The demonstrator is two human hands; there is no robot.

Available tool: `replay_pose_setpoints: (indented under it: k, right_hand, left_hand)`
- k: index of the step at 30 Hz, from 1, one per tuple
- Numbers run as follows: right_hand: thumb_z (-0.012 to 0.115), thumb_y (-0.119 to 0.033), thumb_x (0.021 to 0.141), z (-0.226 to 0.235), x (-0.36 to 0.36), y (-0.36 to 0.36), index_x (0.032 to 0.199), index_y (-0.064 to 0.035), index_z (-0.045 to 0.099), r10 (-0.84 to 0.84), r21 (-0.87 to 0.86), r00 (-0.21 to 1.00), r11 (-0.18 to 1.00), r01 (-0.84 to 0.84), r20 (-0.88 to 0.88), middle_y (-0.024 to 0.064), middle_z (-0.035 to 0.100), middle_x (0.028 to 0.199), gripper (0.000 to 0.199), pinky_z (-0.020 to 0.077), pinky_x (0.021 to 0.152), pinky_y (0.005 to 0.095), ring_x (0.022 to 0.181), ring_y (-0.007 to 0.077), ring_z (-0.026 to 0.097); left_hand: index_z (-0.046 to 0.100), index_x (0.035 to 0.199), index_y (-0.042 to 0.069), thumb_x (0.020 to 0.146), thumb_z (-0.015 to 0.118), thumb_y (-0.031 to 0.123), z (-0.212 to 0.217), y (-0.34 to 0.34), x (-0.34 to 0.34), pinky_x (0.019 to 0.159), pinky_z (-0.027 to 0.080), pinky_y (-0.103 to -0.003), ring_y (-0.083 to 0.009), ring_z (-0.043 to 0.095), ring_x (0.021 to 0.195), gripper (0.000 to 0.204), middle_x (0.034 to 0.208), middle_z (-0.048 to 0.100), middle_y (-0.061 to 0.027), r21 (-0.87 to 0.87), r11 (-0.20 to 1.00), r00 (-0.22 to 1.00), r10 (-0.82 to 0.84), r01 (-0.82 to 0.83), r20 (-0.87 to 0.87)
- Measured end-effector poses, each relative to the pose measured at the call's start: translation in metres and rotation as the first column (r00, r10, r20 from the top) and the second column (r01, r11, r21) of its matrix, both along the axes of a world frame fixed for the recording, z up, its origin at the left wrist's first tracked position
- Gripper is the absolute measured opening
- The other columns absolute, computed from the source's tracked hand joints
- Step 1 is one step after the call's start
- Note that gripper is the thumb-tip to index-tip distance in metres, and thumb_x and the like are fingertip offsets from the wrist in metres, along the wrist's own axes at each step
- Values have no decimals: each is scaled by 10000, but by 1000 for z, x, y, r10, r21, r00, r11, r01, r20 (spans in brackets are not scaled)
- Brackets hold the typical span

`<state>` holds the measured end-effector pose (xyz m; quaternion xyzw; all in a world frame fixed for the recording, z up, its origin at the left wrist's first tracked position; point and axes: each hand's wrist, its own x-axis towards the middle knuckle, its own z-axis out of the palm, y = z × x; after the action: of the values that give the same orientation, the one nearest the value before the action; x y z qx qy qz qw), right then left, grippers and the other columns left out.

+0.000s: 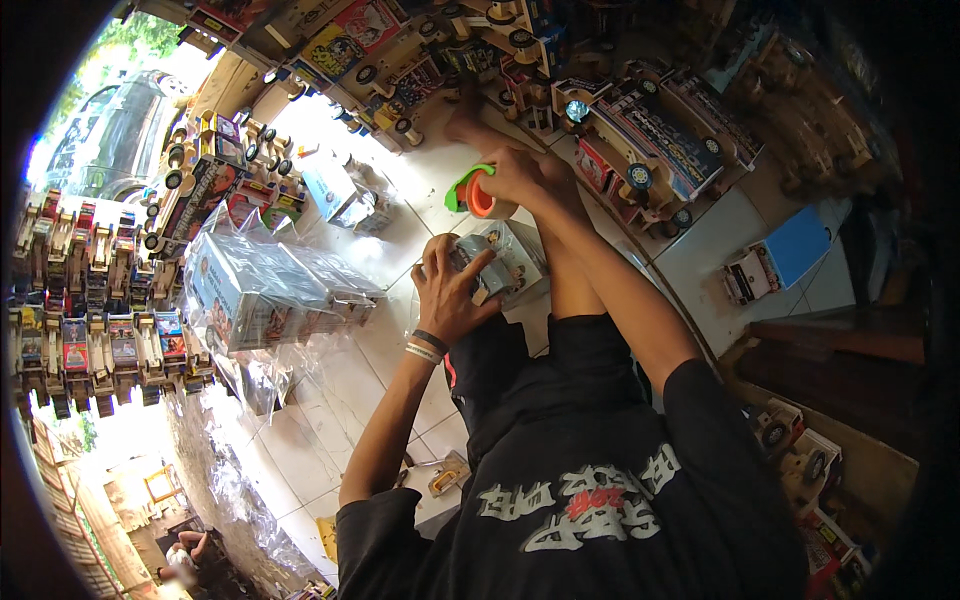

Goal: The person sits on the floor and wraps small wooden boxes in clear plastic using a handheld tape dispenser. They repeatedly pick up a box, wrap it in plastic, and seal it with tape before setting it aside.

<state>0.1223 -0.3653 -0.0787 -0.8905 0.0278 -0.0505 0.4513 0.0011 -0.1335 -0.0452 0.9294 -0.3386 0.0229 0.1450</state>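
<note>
Box lies at two o'clock from your nearer left hand, fingers spread against it; your right hand grips a tape dispenser at the box's eleven o'clock.

Part of the box is covered by the left hand — contact under the palm can't be seen. The near side of the tape dispenser is blocked by the right hand, so the full grip can't be made out. Print on the stacked boxes is blurred by shiny plastic. The car is cut off by the dark rim. Wooden toy trucks at upper right are lost in shadow — details unreadable. The shirt is cropped at the bottom edge.
</note>
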Motion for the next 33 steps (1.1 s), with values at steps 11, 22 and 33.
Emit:
replay_pose_setpoints:
  k: [11,22,33]
  right_hand:
    - [689,-204,739,46,17,2,1102,-145,821,329,-229,926,902,-367,-187,206,777,976,391,602,828,408,885,342,765]
    - [667,-189,749,37,-25,-32,1110,-122,821,361,-132,932,925,-355,23,207,775,984,398,584,849,395,873,307,752]
    - [574,-12,755,39,-200,-35,1189,29,746,-63,222,962,975,3,264,236,762,1129,469,582,949,369,1071,297,760]
  left_hand:
    - [646,1388,325,637,858,463,-3,-2,0,1056,322,-612,-448,337,1427,793,1498,363,-235,12,1000,1000,-9,9,2]
    - [654,1390,337,654,871,471,-1,-7,-3,1024,352,-590,-431,378,1406,778,1500,375,-228,39,999,1000,6,-7,15]
    - [680,1371,325,681,876,473,6,-13,2,1064,339,-563,-405,437,1362,732,1494,418,-193,2,1000,1000,-18,18,13]
